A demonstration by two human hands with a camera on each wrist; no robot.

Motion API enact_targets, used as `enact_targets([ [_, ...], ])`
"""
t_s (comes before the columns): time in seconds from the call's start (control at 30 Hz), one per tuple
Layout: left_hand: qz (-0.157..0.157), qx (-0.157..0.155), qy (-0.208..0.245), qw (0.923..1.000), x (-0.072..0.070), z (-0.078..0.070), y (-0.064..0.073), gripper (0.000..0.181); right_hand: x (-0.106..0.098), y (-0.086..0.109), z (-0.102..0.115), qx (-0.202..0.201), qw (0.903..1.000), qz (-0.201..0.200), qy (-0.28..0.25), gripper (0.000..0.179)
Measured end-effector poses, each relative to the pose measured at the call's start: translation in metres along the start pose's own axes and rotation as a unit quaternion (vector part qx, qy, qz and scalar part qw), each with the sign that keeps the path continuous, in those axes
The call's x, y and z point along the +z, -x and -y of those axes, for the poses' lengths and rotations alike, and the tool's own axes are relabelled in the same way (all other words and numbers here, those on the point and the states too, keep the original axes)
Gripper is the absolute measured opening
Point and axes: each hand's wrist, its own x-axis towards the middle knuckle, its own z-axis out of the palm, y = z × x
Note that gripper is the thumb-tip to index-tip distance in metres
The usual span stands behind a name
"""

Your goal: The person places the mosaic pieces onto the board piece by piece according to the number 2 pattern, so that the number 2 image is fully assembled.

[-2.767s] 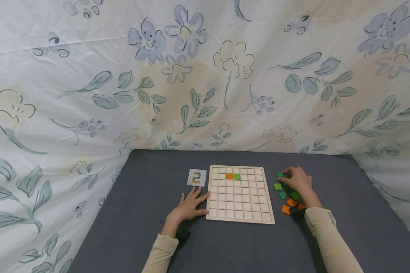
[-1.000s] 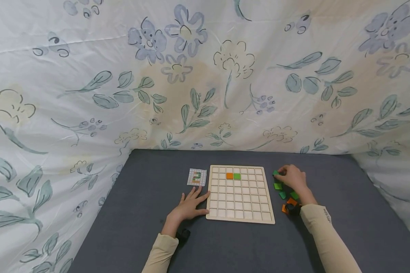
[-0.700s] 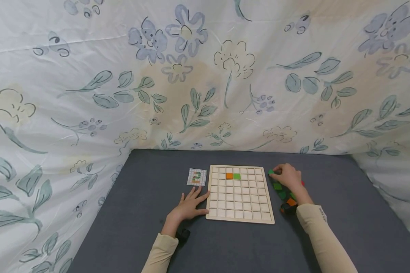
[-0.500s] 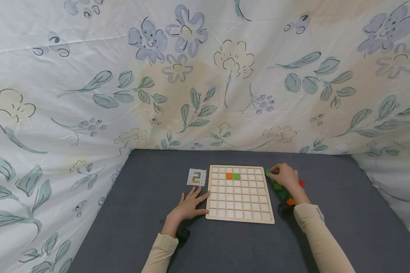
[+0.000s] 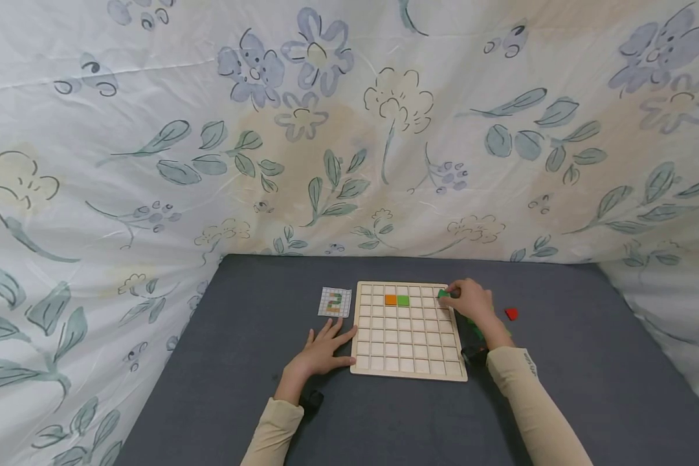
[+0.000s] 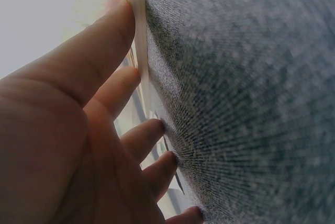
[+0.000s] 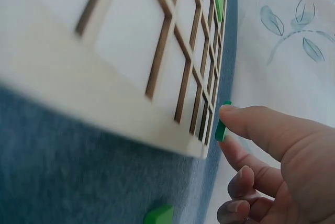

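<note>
A wooden grid board [image 5: 406, 355] lies on the dark table, with an orange square tile [image 5: 391, 300] and a light green square tile [image 5: 403, 301] side by side in its upper part. My right hand [image 5: 473, 304] pinches a green tile [image 5: 443, 294] between thumb and forefinger over the board's upper right corner; the right wrist view shows this green tile [image 7: 222, 129] edge-on. My left hand [image 5: 317, 353] lies with fingers spread at the board's left edge. Its thumb and forefinger touch that edge, as the left wrist view also shows the thumb [image 6: 104, 35] against it.
A small card [image 5: 334, 302] with a coloured grid pattern lies left of the board. Right of the board, green tiles [image 5: 472, 325] are partly hidden under my right arm. A red piece [image 5: 511, 314] lies farther right. Floral cloth [image 5: 349, 162] hangs behind the table.
My right hand has picked up the green tile from the loose pieces and moved left with it to the board's corner. The red piece has come into view. My left hand has stayed put.
</note>
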Motion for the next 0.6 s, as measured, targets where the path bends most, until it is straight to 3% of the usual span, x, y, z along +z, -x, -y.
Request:
enact_targets([
  [0.6, 0.001, -0.007, -0.003, 1.0, 0.0, -0.003, -0.001, 0.068, 0.015, -0.005, 0.017, -0.015, 0.9997, 0.013, -0.016, 0.028],
])
